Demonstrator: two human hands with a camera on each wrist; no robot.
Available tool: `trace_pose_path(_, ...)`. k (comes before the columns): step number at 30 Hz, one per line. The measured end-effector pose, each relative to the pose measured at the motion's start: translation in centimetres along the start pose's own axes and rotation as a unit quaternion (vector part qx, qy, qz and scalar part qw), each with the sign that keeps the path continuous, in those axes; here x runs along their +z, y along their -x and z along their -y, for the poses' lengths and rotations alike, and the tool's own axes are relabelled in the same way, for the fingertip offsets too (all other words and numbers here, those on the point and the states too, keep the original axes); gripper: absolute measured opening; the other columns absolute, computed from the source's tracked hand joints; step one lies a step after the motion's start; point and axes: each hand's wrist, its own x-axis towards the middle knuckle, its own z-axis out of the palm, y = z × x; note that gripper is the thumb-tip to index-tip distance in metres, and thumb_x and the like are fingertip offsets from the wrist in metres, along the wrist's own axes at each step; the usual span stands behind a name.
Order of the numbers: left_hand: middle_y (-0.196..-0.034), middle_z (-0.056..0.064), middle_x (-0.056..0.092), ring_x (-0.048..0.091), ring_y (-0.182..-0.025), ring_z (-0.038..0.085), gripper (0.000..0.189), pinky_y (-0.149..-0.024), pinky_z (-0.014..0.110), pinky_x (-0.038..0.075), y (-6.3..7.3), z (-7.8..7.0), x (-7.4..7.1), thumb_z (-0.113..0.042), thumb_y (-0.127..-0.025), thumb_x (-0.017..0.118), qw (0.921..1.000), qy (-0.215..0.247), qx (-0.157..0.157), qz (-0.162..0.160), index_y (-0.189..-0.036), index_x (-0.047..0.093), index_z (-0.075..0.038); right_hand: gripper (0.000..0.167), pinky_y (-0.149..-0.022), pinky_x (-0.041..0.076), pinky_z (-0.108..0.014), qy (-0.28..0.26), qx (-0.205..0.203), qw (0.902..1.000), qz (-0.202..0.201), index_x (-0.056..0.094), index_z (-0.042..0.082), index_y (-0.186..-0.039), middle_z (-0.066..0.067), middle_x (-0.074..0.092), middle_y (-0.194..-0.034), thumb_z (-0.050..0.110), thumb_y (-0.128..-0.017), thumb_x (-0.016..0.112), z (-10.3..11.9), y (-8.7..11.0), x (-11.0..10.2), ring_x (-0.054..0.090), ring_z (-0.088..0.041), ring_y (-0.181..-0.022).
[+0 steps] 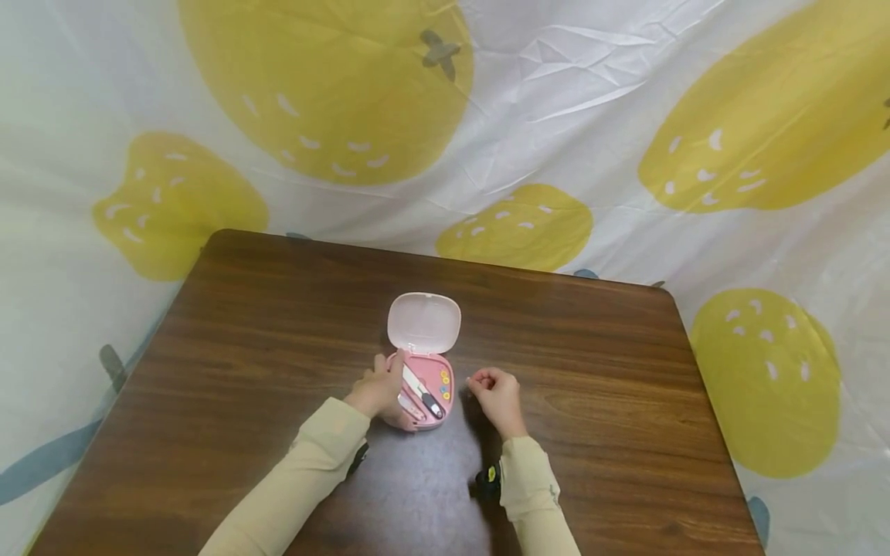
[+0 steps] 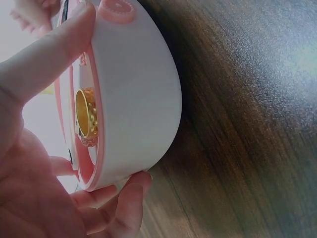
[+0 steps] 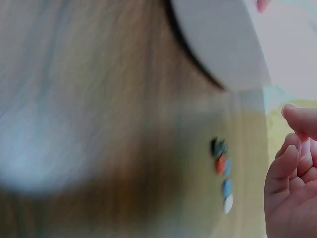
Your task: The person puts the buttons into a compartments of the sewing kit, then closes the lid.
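Note:
A pink and white sewing box [image 1: 450, 378] lies open on the table, its pale lid [image 1: 424, 323] tipped back. My left hand [image 1: 378, 394] grips the box's left side. In the left wrist view, the thumb presses the pink rim and the fingers curl below the white wall [image 2: 138, 94]. Inside lie a white tool with a dark end [image 1: 431, 403], small yellow and blue round pieces [image 1: 445, 378] and a gold thimble ring [image 2: 86, 114]. My right hand [image 1: 499, 398] hovers right of the box, thumb and forefinger close together. Whether they pinch something tiny is unclear.
Blurred black, red, blue and white buttons [image 3: 224, 173] show beside the right hand in the right wrist view. The brown wooden table [image 1: 598, 371] ends at a white curtain [image 1: 389, 216] printed with yellow fruit.

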Motion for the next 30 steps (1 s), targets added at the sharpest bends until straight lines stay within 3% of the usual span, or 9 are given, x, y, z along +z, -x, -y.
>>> trace_pose_path(6,-0.132,0.025,0.026,0.042,-0.109,0.042,0.13,-0.086,0.053,0.04,0.1,0.1,0.0,-0.035,-0.044,0.09,1.0,0.002,0.0,-0.002,-0.145,0.012,-0.009,0.009,-0.045,0.032,-0.018,-0.002,-0.023,0.9995,0.024,0.062,-0.003,-0.069,0.003,0.043,-0.055,0.001,-0.073,0.069,1.7,-1.0,1.7,0.038,-0.004,-0.049)
trace_pose_path(12,-0.13,0.025,0.028,0.043,-0.107,0.042,0.129,-0.085,0.053,0.04,0.1,0.1,0.0,-0.035,-0.043,0.09,1.0,0.002,0.005,-0.007,-0.145,0.015,-0.008,0.008,-0.044,0.033,-0.018,0.038,-0.055,0.9965,0.051,0.063,-0.001,-0.068,0.003,0.044,-0.053,0.0,-0.073,0.07,2.6,-1.6,3.2,0.039,-0.005,-0.048)
trace_pose_path(16,-0.128,0.024,0.029,0.043,-0.106,0.042,0.129,-0.085,0.052,0.04,0.1,0.1,0.0,-0.034,-0.043,0.09,0.9999,0.003,0.007,-0.007,-0.145,0.015,-0.008,0.01,-0.045,0.033,-0.019,0.073,-0.073,0.9932,0.053,0.063,0.002,-0.065,0.003,0.043,-0.052,0.001,-0.072,0.069,3.0,-1.8,3.6,0.04,-0.008,-0.049)
trace_pose_path(23,-0.131,0.025,0.027,0.041,-0.11,0.042,0.131,-0.087,0.052,0.039,-0.1,-0.2,-0.1,-0.035,-0.044,0.09,1.0,-0.002,0.005,-0.002,-0.145,0.012,-0.008,0.007,-0.046,0.034,-0.023,0.138,-0.061,0.9874,0.046,0.065,0.007,-0.068,0.003,0.047,-0.055,0.008,-0.074,0.069,3.3,-2.0,3.8,0.042,-0.01,-0.051)
trace_pose_path(30,-0.129,0.024,0.028,0.042,-0.108,0.041,0.13,-0.086,0.051,0.04,0.1,0.0,-0.1,-0.034,-0.045,0.09,1.0,-0.005,0.002,-0.002,-0.145,0.012,-0.008,0.003,-0.047,0.035,-0.024,0.168,-0.08,0.9818,0.034,0.071,0.008,-0.075,0.003,0.051,-0.059,0.01,-0.074,0.07,3.3,-1.9,4.2,0.045,-0.01,-0.054)
